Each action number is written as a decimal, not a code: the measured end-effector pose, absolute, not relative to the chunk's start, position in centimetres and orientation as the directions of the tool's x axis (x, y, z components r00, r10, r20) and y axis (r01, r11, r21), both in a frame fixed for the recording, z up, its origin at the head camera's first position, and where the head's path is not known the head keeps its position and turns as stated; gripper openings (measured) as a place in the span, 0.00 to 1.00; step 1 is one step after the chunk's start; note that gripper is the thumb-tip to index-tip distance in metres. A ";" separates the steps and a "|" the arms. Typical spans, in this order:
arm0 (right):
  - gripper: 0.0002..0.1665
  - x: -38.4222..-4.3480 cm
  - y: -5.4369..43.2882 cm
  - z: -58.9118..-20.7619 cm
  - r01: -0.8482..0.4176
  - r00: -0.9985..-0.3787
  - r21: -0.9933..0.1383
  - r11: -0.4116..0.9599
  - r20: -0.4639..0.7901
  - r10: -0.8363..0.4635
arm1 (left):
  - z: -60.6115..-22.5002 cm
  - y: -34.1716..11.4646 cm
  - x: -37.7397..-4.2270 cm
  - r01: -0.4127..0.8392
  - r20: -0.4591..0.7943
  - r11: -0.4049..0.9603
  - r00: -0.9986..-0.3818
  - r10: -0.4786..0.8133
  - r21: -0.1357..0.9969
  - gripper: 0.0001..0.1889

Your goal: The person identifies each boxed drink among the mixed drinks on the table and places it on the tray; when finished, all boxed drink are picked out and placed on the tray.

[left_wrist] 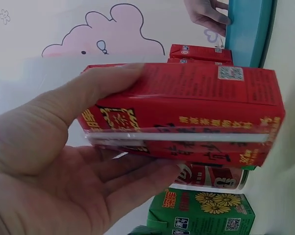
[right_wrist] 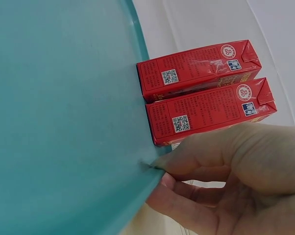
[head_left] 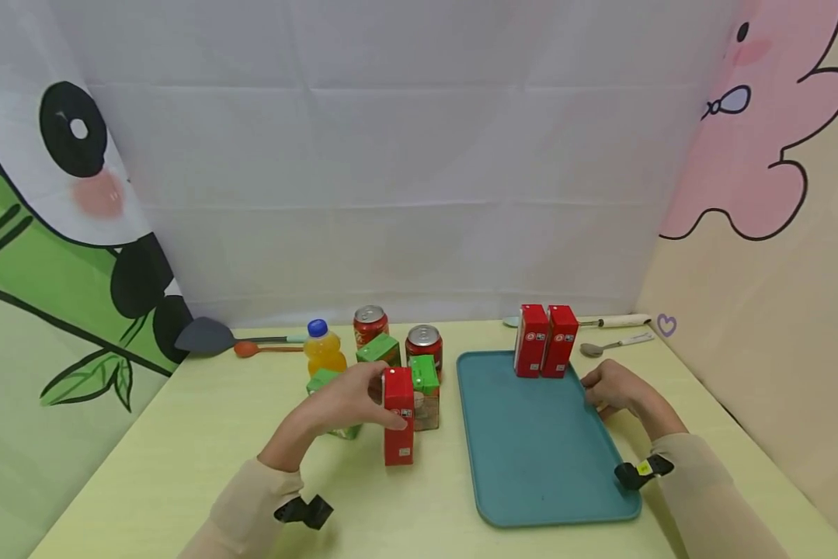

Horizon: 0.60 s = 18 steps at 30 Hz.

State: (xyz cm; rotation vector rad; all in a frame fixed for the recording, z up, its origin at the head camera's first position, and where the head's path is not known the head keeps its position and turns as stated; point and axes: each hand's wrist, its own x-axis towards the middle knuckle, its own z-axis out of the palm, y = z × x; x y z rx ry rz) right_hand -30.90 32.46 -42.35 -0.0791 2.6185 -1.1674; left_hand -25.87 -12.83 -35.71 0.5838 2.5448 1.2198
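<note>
My left hand (head_left: pixel 354 401) grips a red drink carton (head_left: pixel 398 450) around its sides, thumb on one face and fingers on the opposite one. In the left wrist view the carton (left_wrist: pixel 196 98) shows a clear straw along one side. With thumb and fingers, my right hand (head_left: pixel 617 388) pinches the right rim of a blue-green tray (head_left: pixel 537 458). Two more red cartons (right_wrist: pixel 206 107) stand side by side at the tray's far right corner. Close behind the left hand are green cartons (head_left: pixel 380 349), two red cans (head_left: pixel 424 341) and an orange juice bottle (head_left: pixel 324 349).
A dark spatula (head_left: pixel 205 336) and a red-brown spoon (head_left: pixel 247 349) lie at the back left of the yellow table (head_left: pixel 146 458). Behind the tray, at the right, lie a small spoon (head_left: pixel 593 349) and a white-handled utensil (head_left: pixel 624 320). A white cloth wall (head_left: pixel 405 155) rises behind.
</note>
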 end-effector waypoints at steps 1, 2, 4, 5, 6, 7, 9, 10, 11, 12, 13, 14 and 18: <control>0.27 -30.9 32.4 -42.4 0.062 -0.960 -0.733 0.678 -0.228 -0.159 | -35.7 -12.9 -25.8 0.249 -0.048 0.553 -0.883 0.466 0.795 0.33; 0.27 -31.0 32.4 -42.4 0.063 -0.960 -0.728 0.682 -0.232 -0.158 | -35.7 -12.9 -25.8 0.257 -0.037 0.538 -0.879 0.475 0.803 0.33; 0.26 -31.0 32.3 -42.5 0.075 -0.961 -0.722 0.688 -0.237 -0.143 | -35.7 -12.9 -25.8 0.273 -0.012 0.512 -0.874 0.487 0.815 0.33; 0.26 -31.1 32.3 -42.5 0.073 -0.962 -0.720 0.690 -0.235 -0.143 | -35.6 -12.8 -25.8 0.279 -0.002 0.498 -0.872 0.490 0.821 0.33; 0.26 -31.1 32.3 -42.5 0.072 -0.962 -0.719 0.692 -0.233 -0.143 | -35.6 -12.8 -25.8 0.286 0.009 0.488 -0.870 0.493 0.825 0.34; 0.26 -31.1 32.3 -42.5 0.070 -0.962 -0.718 0.692 -0.232 -0.143 | -35.6 -12.8 -25.8 0.290 0.018 0.479 -0.869 0.494 0.828 0.35; 0.26 -31.0 32.3 -42.5 0.066 -0.963 -0.718 0.692 -0.229 -0.145 | -35.6 -12.7 -25.7 0.295 0.032 0.467 -0.870 0.492 0.833 0.37; 0.26 -31.0 32.3 -42.6 0.063 -0.963 -0.719 0.693 -0.227 -0.148 | -35.6 -12.7 -25.7 0.294 0.036 0.457 -0.870 0.492 0.839 0.37; 0.26 -31.0 32.3 -42.5 0.067 -0.963 -0.720 0.691 -0.229 -0.145 | -35.5 -12.6 -25.7 0.291 0.040 0.447 -0.870 0.492 0.846 0.37; 0.26 -31.0 32.3 -42.5 0.065 -0.963 -0.720 0.691 -0.228 -0.147 | -35.5 -12.6 -25.6 0.286 0.042 0.435 -0.870 0.491 0.854 0.37; 0.26 -31.0 32.3 -42.5 0.063 -0.963 -0.719 0.692 -0.227 -0.148 | -35.5 -12.5 -25.6 0.282 0.045 0.422 -0.871 0.490 0.862 0.36; 0.26 -31.0 32.3 -42.5 0.059 -0.962 -0.718 0.693 -0.226 -0.152 | -35.5 -12.5 -25.5 0.276 0.048 0.410 -0.872 0.486 0.869 0.36; 0.25 -31.0 32.3 -42.5 0.057 -0.963 -0.719 0.692 -0.222 -0.151 | -35.4 -12.1 -25.3 0.248 0.056 0.369 -0.887 0.459 0.896 0.37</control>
